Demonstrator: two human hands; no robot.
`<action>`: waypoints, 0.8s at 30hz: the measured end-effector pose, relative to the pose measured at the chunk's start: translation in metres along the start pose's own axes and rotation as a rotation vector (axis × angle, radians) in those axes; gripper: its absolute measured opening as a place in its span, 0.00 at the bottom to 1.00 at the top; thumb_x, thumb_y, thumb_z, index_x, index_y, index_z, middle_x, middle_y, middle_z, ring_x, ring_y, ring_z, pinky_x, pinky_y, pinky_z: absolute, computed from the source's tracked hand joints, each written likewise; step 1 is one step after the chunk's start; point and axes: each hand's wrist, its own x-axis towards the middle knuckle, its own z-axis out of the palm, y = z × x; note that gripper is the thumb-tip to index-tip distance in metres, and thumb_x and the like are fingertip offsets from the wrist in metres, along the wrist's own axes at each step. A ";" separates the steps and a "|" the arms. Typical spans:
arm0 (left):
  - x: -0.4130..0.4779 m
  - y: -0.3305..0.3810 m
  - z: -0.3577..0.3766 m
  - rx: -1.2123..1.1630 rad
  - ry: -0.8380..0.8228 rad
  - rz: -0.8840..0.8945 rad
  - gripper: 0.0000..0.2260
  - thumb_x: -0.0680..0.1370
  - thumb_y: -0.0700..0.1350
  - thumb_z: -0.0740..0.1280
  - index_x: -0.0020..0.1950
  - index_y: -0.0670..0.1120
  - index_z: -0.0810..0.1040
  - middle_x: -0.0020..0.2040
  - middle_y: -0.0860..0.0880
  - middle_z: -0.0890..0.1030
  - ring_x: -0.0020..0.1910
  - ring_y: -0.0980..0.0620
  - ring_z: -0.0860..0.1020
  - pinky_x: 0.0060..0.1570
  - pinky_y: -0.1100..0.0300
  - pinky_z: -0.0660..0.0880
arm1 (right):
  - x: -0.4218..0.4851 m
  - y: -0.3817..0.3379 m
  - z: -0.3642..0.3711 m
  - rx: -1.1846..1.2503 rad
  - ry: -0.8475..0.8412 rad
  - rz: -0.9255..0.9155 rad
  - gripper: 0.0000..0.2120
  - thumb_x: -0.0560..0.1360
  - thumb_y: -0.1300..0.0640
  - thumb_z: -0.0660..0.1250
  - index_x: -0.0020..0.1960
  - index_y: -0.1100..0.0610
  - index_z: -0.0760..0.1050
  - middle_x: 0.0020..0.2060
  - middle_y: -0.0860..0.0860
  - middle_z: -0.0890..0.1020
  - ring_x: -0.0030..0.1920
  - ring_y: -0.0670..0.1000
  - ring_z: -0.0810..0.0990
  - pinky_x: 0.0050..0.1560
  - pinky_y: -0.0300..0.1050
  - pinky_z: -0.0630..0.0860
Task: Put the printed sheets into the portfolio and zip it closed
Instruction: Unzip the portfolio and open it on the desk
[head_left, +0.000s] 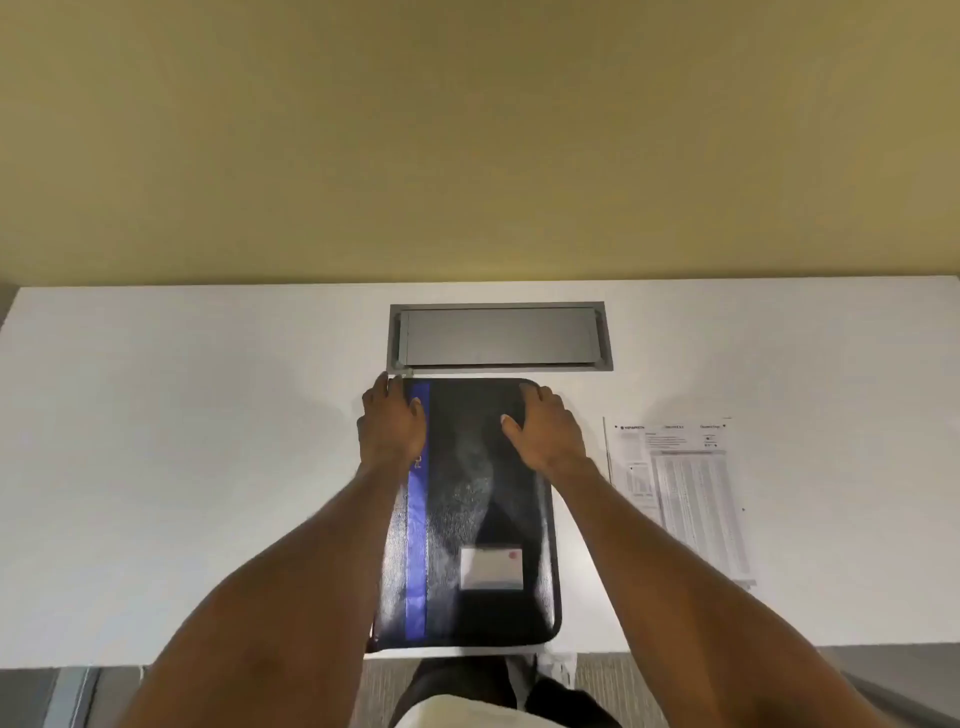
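Portfolio (467, 514) lies flat and closed on the white bench (182, 467), its near edge just at the bench edge closest to the person, long axis running away from them. Blue strip (417, 545) runs down its left side; a pale label window (491, 568) sits on the cover nearer the person than either grip. Both grips are at the far end of the portfolio. Left hand (392, 423) rests over the far-left corner, fingers curled at the corner where the zip likely starts; can't tell whether it's pinching a zipper pull, the fingertips are hidden behind the hand. Right hand (545, 428) lies spread, palm down on the far-right part of the cover, holding nothing, looks like it's bracing the case. Printed sheets (685, 493) are still out on the bench, right of the right hand and well apart from the portfolio, flat, roughly squared in 1 stack; count unclear. Just beyond both hands, a grey recessed cable hatch (501, 336) is set in the bench, nearly touching the portfolio's far edge. Plain wall behind. My read: step 1 is in hand, opening the portfolio, nothing loaded yet, task barely begun. Next move calls for the left grip to find the pull and run it round the edge while the right keeps the cover pinned, then flip it open toward the left so the sheets side stays clear. Risk: case sliding on the smooth bench while zipping.
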 end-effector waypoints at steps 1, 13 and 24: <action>0.009 -0.003 -0.001 0.001 -0.010 -0.010 0.21 0.85 0.46 0.60 0.78 0.43 0.67 0.82 0.44 0.62 0.80 0.41 0.61 0.72 0.39 0.70 | 0.006 -0.005 0.001 -0.017 0.001 -0.023 0.31 0.82 0.41 0.61 0.80 0.53 0.60 0.78 0.55 0.67 0.77 0.59 0.67 0.76 0.57 0.68; 0.070 -0.030 0.005 0.083 -0.104 0.065 0.18 0.86 0.48 0.61 0.74 0.45 0.74 0.72 0.46 0.76 0.72 0.44 0.71 0.69 0.45 0.74 | 0.068 -0.060 0.024 -0.131 -0.082 -0.191 0.25 0.82 0.47 0.62 0.77 0.53 0.67 0.75 0.54 0.72 0.76 0.56 0.69 0.78 0.53 0.62; 0.084 -0.028 0.000 -0.092 -0.160 0.062 0.11 0.83 0.41 0.63 0.59 0.41 0.84 0.60 0.41 0.81 0.63 0.42 0.77 0.64 0.47 0.76 | 0.092 -0.093 0.031 -0.120 -0.124 -0.293 0.19 0.82 0.55 0.61 0.72 0.55 0.72 0.68 0.56 0.76 0.70 0.58 0.72 0.75 0.54 0.66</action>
